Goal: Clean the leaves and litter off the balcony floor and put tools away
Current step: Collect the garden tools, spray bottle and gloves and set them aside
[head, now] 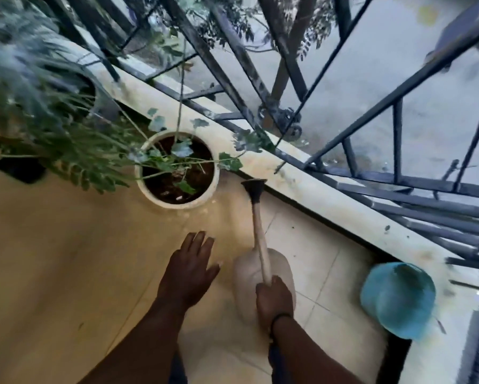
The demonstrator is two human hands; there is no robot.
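Head view: right hand (274, 300) is gripping the lower end of a pale stick with a dark flared tip, and this tool (257, 225) is pointing away from the person toward the low ledge (329, 200) under the railing (399, 173). Behind the stick a pale rounded shape is showing, possibly a dustpan or a container; blur is preventing a firm identification, so the tool's exact kind cannot be stated. Left hand (190, 268) is hovering over the floor (302, 245) with fingers spread and straight, holding nothing, just beside the tool and near the white plant pot (177, 169). The pot is standing on the floor against the ledge, with soil and a thin green plant in it; larger foliage is filling the upper left. A blue bucket (399, 300) is sitting at the right, close to the ledge corner, well apart from both hands. Regarding progress, the tiled floor near the hands is looking mostly free of leaves, with only a few small dark specks remaining near the ledge; the tan area at the left is too blurred to assess. Judging from this, the sweeping stage is appearing largely complete or close to it, while the storage stage is remaining open, since a tool is in hand and the bucket is standing out on the floor.
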